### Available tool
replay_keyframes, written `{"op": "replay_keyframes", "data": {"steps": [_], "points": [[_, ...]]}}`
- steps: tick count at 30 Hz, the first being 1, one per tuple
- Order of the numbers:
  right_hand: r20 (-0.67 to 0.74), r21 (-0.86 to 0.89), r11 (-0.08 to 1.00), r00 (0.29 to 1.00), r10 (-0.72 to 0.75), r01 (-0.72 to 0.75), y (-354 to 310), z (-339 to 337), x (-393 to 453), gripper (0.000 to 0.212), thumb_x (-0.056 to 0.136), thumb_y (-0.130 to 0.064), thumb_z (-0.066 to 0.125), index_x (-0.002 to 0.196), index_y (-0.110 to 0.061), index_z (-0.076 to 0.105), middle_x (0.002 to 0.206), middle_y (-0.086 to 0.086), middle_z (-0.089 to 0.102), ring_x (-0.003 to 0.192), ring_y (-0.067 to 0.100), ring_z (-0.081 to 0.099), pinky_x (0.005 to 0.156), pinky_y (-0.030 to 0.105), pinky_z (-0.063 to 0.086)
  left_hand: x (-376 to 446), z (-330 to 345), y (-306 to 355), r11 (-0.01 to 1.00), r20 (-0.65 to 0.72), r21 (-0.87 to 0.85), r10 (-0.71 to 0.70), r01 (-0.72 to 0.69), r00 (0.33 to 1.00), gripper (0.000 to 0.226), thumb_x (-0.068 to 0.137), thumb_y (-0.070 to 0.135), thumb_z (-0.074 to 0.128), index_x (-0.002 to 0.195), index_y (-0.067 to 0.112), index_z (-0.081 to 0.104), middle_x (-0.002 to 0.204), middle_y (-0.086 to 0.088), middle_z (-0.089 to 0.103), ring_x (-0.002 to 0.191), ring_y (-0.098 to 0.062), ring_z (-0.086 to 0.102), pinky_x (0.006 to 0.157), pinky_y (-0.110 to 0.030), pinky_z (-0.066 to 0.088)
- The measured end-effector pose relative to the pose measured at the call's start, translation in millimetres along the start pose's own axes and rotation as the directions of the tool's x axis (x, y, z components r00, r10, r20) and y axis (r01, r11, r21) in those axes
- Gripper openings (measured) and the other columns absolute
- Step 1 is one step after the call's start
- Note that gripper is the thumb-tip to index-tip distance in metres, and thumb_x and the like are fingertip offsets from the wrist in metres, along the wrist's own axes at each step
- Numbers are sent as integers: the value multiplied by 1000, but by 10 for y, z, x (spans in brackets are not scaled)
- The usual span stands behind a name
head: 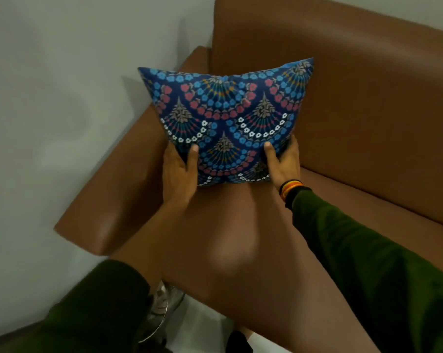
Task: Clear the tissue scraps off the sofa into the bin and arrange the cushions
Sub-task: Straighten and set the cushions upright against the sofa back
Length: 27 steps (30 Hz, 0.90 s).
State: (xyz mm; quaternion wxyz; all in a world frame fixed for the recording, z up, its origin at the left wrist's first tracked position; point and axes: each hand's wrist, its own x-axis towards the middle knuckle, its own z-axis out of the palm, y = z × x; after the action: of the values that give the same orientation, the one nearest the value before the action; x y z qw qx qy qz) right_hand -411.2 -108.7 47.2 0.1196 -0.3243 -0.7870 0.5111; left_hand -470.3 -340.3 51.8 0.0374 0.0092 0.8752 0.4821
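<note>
A blue cushion (228,118) with a red, white and light-blue floral pattern stands upright in the left corner of the brown leather sofa (368,110), leaning toward the backrest. My left hand (181,171) grips its lower left corner and my right hand (284,161) grips its lower right corner, thumbs on the front. No tissue scraps show on the seat. A shiny metal bin (161,309) holding pale scraps peeks out below the seat's front edge, partly hidden by my left sleeve.
The sofa's left armrest (108,205) runs along a pale wall (62,98). The seat (228,250) stretches in front of the cushion and off to the right. A dark shape (238,342) lies on the floor at the bottom.
</note>
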Motion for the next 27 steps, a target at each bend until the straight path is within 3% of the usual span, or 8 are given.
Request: {"op": "replay_keyframes", "data": {"steps": [3,8,12,16,19,22,24,27], "points": [[87,99,991,993,82,-90,-21,-29,248,91,85,-62,66,153,-22,21,152,4,46,135,27,50,113,47,44,196,127,-21,998,-72,3,-59,59,996,73,99,68,42,159,27,31,156,-3,43,145,-24,41,120,-49,37],[137,169,978,986,96,-118,42,-107,375,92,74,-70,72,145,-24,35,142,-2,55,124,25,58,105,47,51,261,222,13,984,-84,-119,-142,132,986,76,87,81,50,142,28,51,138,6,58,129,-18,56,111,-48,49],[48,246,965,995,83,-92,67,-309,84,72,76,-67,73,132,-32,45,134,-4,60,120,21,61,103,44,53,73,317,279,985,-52,-146,-100,92,994,44,94,66,59,120,31,54,109,17,60,97,0,60,98,-36,53],[-67,255,960,988,140,-119,246,-771,-261,70,72,-71,74,127,-34,50,131,-4,61,118,22,62,101,47,54,-223,498,522,998,34,-59,17,-14,999,58,94,69,55,130,23,58,128,1,58,123,-22,56,107,-45,48],[-157,253,956,969,189,-146,442,-1137,-392,75,68,-73,75,126,-32,50,131,-3,60,119,23,61,102,50,53,-423,763,735,994,139,-92,69,-57,988,62,96,67,55,143,26,51,141,2,57,136,-22,51,113,-42,43],[-228,251,952,945,235,-176,634,-1425,-392,82,65,-76,75,128,-29,51,131,-2,61,119,23,61,101,51,53,-505,1062,910,995,266,-86,70,-49,961,63,98,64,53,148,26,48,144,3,58,133,-18,53,112,-42,45],[-240,261,945,935,262,-198,798,-1560,-362,85,63,-77,76,128,-29,51,130,-2,62,118,23,62,101,51,53,-535,1236,964,996,332,-82,63,-37,941,64,98,63,52,150,26,46,146,2,56,130,-16,53,113,-42,45],[-218,255,944,939,265,-207,1029,-1647,-286,85,63,-77,77,128,-31,50,130,-1,61,117,24,63,98,51,55,-528,1480,914,998,377,-54,11,10,926,73,98,65,51,158,26,35,157,1,46,142,-24,46,118,-47,40]]}}
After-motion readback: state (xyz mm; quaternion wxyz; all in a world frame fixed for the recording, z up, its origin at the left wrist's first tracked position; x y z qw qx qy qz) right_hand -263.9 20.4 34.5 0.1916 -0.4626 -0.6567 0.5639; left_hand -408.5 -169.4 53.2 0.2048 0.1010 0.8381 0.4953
